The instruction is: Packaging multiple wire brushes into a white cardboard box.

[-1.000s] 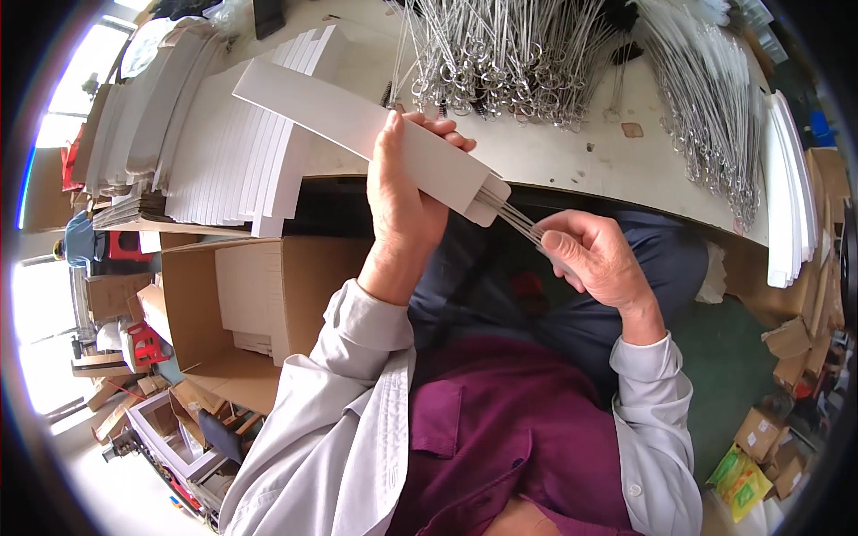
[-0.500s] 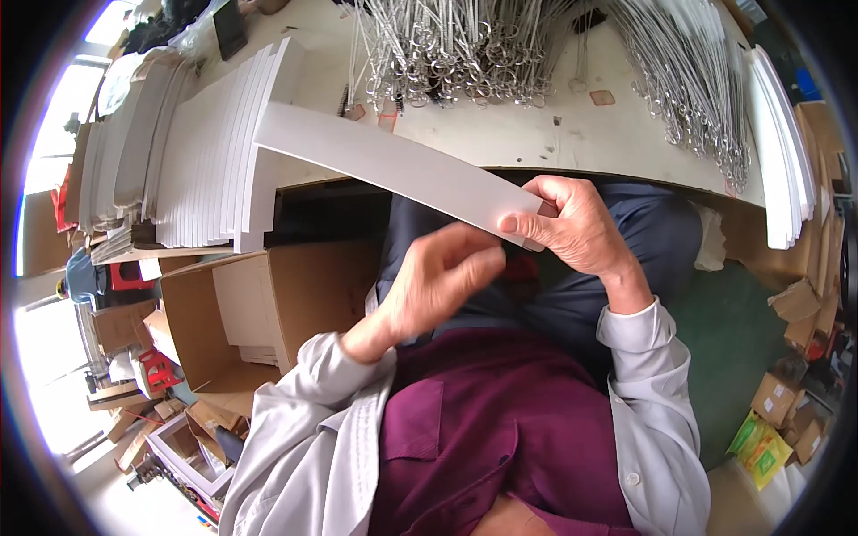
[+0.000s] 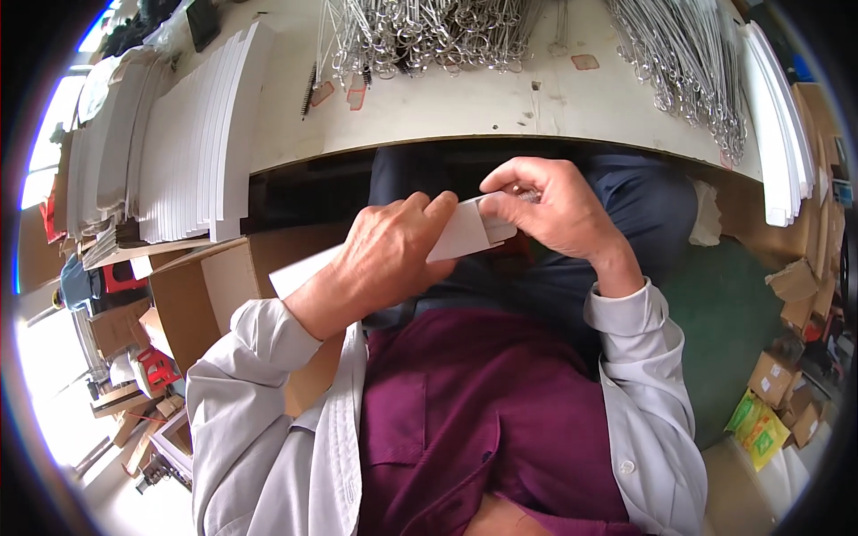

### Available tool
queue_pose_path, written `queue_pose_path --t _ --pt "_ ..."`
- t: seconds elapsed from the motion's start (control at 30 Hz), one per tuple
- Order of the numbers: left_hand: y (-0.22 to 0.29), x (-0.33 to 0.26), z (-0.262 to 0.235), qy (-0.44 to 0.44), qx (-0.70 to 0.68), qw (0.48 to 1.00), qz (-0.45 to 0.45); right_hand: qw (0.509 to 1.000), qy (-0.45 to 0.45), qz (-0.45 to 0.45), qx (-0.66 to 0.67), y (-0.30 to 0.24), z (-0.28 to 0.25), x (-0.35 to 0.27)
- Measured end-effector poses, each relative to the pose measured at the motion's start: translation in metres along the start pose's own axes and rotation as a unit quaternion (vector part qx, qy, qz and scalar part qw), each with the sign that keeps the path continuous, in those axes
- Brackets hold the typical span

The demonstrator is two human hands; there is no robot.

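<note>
A long, narrow white carton (image 3: 462, 234) lies slantwise over my lap, its far-right end showing flaps that stick out. My left hand (image 3: 393, 246) wraps over its middle, closed on it. At the flap end my right hand (image 3: 559, 210) is bent round the carton, thumb on the flap and index finger curled over. Some small shiny metal (image 3: 529, 193) shows between those fingers; its kind is hard to make out. The carton's lower left end passes under my left wrist.
Wire-handled brushes with ring ends (image 3: 429, 40) are heaped on the table (image 3: 447, 112), and another bundle (image 3: 684, 80) lies to the right. White flat cartons stand stacked at left (image 3: 192, 134) and right (image 3: 778, 134). A cardboard box (image 3: 192, 304) is open beside my left arm.
The carton has swung down and left, its left end now low beside my left forearm. My left hand, free before, has closed on it. My right hand stays at the other end.
</note>
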State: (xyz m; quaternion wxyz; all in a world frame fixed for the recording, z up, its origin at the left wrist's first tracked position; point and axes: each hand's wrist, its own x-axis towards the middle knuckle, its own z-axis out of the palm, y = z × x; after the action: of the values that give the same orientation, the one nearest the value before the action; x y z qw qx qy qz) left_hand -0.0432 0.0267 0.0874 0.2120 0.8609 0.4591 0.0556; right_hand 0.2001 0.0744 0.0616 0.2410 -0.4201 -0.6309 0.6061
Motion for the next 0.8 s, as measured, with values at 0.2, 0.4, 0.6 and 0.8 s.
queue_pose_path --t 0.2,0.4,0.6,0.8 --pt "0.009 0.001 0.023 0.052 -0.049 0.997 -0.016 0.989 0.068 0.047 0.126 0.021 -0.013 -0.017" --pt "0.009 -0.003 0.035 0.065 -0.040 0.996 -0.038 0.980 0.076 0.088 0.162 0.025 -0.012 -0.019" --pt "0.008 -0.009 0.042 0.056 -0.023 0.997 -0.048 0.991 0.119 0.017 0.051 0.041 -0.011 -0.016" --pt "0.008 -0.013 0.050 0.075 -0.018 0.997 -0.029 0.975 0.161 0.091 0.125 0.031 -0.008 -0.016"
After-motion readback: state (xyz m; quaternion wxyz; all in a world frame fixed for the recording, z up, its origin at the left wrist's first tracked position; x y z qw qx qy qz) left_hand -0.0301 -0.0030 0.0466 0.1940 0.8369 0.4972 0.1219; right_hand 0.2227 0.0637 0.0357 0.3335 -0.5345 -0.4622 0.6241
